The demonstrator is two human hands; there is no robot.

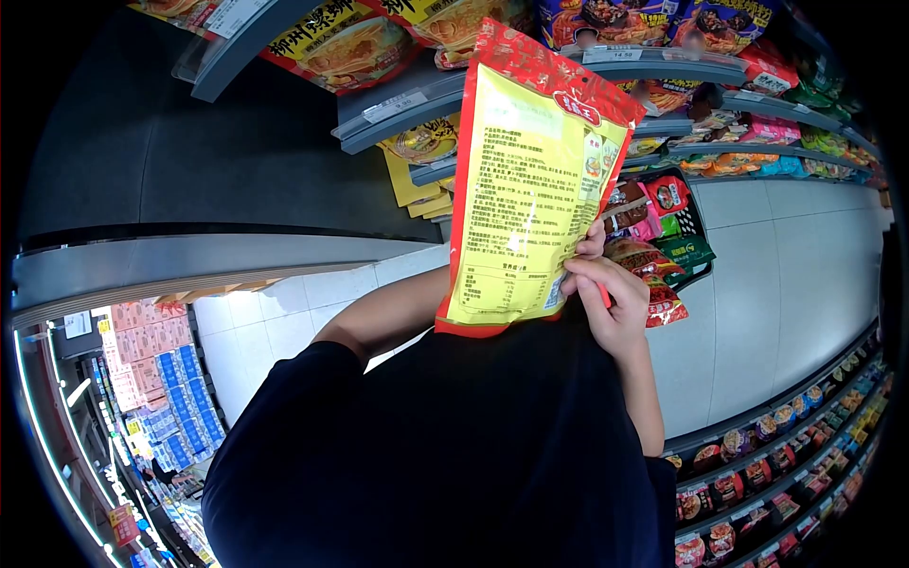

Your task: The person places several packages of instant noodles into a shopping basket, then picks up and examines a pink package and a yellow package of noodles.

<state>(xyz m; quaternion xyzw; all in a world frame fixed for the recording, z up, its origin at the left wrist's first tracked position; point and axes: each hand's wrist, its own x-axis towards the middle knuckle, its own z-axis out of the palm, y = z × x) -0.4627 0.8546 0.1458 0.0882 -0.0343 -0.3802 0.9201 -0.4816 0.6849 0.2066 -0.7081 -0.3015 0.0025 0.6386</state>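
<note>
A yellow food packet [530, 208] with red borders is held up in front of my chest, its printed back facing me. My left forearm passes behind it, and the fingertips of my left hand [593, 240] show curled at its right edge; the rest of that hand is hidden. My right hand [614, 298] is closed at the packet's lower right edge, thumb and fingers pinched against it. The packet tilts slightly, with its red top away from me.
Shelves [398, 109] of bagged noodles run across the top. A black basket [701, 248] with several packets stands beyond my right hand. More shelves [757, 454] line the lower right. Stacked boxes [175, 379] stand left. Pale floor tiles [757, 293] lie on the right.
</note>
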